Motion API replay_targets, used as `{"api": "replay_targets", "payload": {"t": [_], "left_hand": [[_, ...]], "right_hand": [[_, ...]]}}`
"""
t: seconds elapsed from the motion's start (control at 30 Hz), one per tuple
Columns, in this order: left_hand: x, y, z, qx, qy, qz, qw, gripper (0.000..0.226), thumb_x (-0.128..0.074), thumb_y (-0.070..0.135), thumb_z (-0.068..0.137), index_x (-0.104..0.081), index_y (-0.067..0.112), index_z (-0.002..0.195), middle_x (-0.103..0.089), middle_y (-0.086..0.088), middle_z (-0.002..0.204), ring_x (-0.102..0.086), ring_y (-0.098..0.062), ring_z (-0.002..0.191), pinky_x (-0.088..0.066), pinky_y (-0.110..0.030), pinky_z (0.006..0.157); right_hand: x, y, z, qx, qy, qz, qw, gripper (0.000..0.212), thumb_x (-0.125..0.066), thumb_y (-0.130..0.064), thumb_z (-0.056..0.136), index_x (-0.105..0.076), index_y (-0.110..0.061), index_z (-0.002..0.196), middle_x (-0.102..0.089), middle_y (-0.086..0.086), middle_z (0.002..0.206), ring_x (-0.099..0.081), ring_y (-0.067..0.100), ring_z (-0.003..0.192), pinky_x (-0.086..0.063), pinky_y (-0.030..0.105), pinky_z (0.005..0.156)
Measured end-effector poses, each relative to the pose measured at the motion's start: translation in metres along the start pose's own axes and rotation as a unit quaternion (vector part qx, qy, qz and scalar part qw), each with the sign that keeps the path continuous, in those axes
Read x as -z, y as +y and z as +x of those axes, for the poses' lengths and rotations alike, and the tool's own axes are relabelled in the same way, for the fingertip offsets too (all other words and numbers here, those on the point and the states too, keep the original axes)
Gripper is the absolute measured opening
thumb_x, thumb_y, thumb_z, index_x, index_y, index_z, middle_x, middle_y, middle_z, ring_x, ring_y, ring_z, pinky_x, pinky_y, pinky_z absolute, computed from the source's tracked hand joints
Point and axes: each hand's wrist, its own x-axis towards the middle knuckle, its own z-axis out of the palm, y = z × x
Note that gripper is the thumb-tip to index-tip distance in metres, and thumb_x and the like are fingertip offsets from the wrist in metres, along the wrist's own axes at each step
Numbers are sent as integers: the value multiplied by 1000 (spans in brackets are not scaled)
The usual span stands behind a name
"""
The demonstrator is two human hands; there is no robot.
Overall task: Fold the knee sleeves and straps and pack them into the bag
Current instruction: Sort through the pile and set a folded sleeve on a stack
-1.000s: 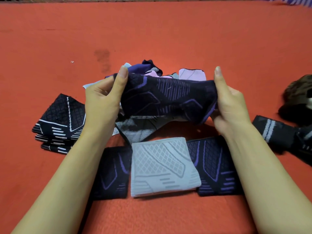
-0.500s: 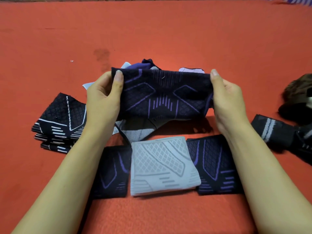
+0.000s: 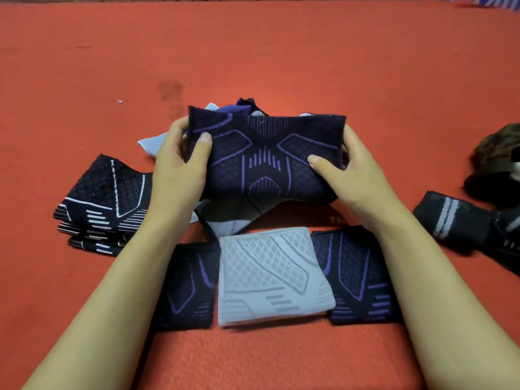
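A dark navy knee sleeve with purple lines (image 3: 264,156) is held up flat above the red surface. My left hand (image 3: 180,164) grips its left edge, thumb on the front. My right hand (image 3: 351,170) grips its right edge the same way. Behind and under it lies a loose heap of unfolded sleeves (image 3: 233,108) in purple, grey and black. A folded light grey sleeve (image 3: 270,277) lies near me on top of a flat navy and purple sleeve (image 3: 354,274). A stack of folded black sleeves with white lines (image 3: 104,201) sits at the left.
A black strap with grey stripes (image 3: 455,218) lies at the right, beside a dark furry object (image 3: 498,164) at the right edge. The red mat (image 3: 281,52) stretches far back to a rail.
The navy sleeve has been turned and spread so its patterned face shows fully. Both thumbs have come round onto its front, and the hands sit slightly lower.
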Motion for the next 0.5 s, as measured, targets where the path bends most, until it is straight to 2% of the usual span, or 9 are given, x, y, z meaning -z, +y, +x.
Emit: {"api": "replay_targets", "payload": {"t": [0.07, 0.1, 0.17, 0.2, 0.23, 0.27, 0.33, 0.43, 0.5], "left_hand": [[1, -1, 0, -8, 0, 32, 999, 29, -58, 22, 104, -60, 27, 133, -72, 4, 117, -71, -13, 95, -61, -40, 68], [2, -1, 0, -17, 2, 44, 999, 29, -58, 20, 105, -60, 26, 133, -73, 5, 115, -71, -11, 91, -59, -36, 66], [4, -4, 0, -40, 12, 71, 997, 28, -58, 19, 105, -62, 24, 132, -74, 6, 118, -71, -10, 105, -58, -36, 85], [5, -6, 1, -38, 16, 77, 996, 28, -59, 20, 104, -62, 24, 132, -74, 6, 119, -70, -10, 108, -57, -37, 89], [6, -8, 2, -26, 18, 77, 997, 29, -59, 21, 104, -61, 25, 132, -74, 6, 118, -71, -10, 102, -59, -38, 84], [5, -9, 3, -2, 18, 67, 998, 30, -60, 21, 104, -60, 25, 134, -75, 5, 115, -71, -9, 87, -59, -36, 71], [4, -10, 3, 65, 15, 18, 998, 34, -61, 18, 104, -56, 25, 137, -76, 2, 109, -57, -9, 59, -45, -26, 45], [2, -10, 3, 111, 14, -54, 992, 33, -62, 14, 104, -55, 23, 136, -76, -4, 103, -45, -12, 57, -34, -21, 40], [2, -8, 4, 122, 20, -78, 989, 33, -62, 14, 104, -56, 22, 135, -74, -5, 99, -43, -12, 57, -30, -20, 39]], "right_hand": [[0, 0, 0, 0, 8, -6, 1000, 44, -62, -17, 100, -55, -32, 141, -69, -17, 127, -64, 3, 116, -52, 39, 103], [-1, 0, 2, -3, 12, -4, 1000, 42, -58, -19, 103, -54, -34, 141, -71, -18, 120, -68, 4, 105, -56, 37, 91], [-1, 1, 3, -32, 17, 28, 999, 40, -52, -20, 107, -52, -41, 141, -71, -19, 92, -64, 7, 64, -53, 28, 57], [0, 3, 4, -53, 24, 47, 997, 40, -50, -20, 108, -51, -43, 140, -67, -18, 78, -56, 8, 52, -47, 25, 46], [1, 6, 5, -70, 37, 56, 995, 40, -49, -20, 108, -51, -44, 140, -64, -17, 69, -51, 8, 46, -45, 24, 42], [2, 9, 6, -87, 52, 51, 994, 38, -50, -21, 108, -51, -41, 140, -64, -16, 67, -51, 7, 44, -45, 23, 43], [3, 16, 9, -125, 75, 18, 989, 32, -51, -29, 107, -55, -35, 138, -68, -17, 81, -55, 5, 43, -48, 25, 48], [3, 20, 11, -144, 110, -3, 984, 27, -54, -35, 104, -61, -28, 129, -71, -10, 97, -54, 5, 43, -44, 22, 48], [4, 21, 11, -134, 128, -12, 983, 31, -58, -44, 97, -64, -30, 124, -76, -6, 102, -66, 9, 66, -50, 28, 64]]}}
